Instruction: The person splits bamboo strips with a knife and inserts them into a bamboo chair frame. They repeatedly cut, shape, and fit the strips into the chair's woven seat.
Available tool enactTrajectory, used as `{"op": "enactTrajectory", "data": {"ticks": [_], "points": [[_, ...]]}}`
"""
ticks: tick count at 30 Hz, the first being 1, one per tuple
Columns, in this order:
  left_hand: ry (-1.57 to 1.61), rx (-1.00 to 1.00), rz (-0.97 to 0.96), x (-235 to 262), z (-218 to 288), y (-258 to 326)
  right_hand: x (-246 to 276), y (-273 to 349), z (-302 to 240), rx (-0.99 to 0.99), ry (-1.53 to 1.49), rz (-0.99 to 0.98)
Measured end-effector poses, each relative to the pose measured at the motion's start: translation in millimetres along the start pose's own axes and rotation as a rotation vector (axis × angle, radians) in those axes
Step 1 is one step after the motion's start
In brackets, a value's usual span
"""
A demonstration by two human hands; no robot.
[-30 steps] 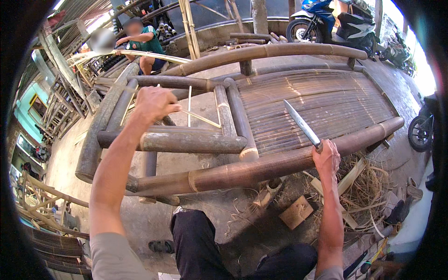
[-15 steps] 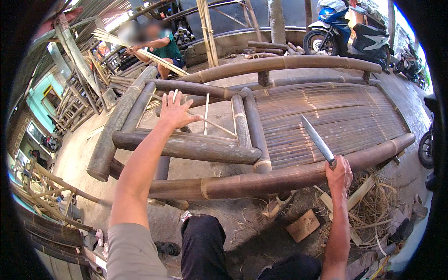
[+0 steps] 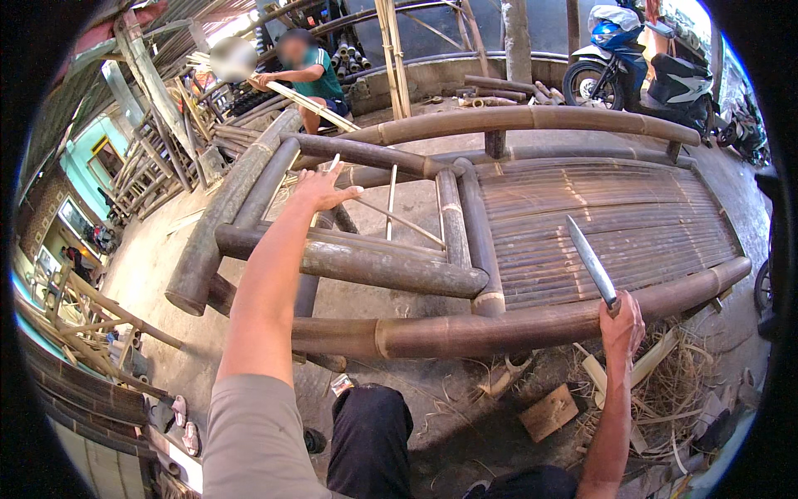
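I see my left hand [image 3: 320,187], fingers spread wide, empty, upper centre | thin pale bamboo slat [image 3: 391,202] stands upright just right of it | right hand [image 3: 622,326] grips long steel knife [image 3: 591,262], blade angled up-left, lower right | dark bamboo bench frame [image 3: 432,333] between.

A blue scooter [image 3: 636,62] stands beyond a seated person [image 3: 312,75] working bamboo.

One head-worn fisheye view looks steeply down and forward, close over a bamboo bench frame [image 3: 432,333], with straight poles bowing at the rim
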State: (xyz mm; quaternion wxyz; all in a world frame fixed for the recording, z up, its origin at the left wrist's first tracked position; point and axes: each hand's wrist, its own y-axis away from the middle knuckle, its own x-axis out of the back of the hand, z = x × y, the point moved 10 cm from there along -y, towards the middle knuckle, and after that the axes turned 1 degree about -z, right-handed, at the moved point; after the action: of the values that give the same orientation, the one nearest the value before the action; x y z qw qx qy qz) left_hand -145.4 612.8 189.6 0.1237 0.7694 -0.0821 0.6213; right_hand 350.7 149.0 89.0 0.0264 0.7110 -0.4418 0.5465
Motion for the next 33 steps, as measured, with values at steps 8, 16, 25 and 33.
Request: {"op": "enactTrajectory", "data": {"ticks": [8,16,25,33], "points": [[-0.042,0.031,-0.078,21.0,-2.9,114.3,9.8,3.4,-7.4,0.140,-0.018,0.159],[-0.204,-0.395,0.274,13.0,124.6,163.2,8.2,2.6,-6.8,0.073,-0.034,0.093],[-0.124,-0.571,-0.055,-39.2,234.7,142.8,9.7,0.4,-11.0,0.055,-0.049,0.065],[-0.056,-0.618,-0.011,-23.3,245.0,153.3,5.0,1.4,-4.7,0.063,-0.082,0.088]]}}
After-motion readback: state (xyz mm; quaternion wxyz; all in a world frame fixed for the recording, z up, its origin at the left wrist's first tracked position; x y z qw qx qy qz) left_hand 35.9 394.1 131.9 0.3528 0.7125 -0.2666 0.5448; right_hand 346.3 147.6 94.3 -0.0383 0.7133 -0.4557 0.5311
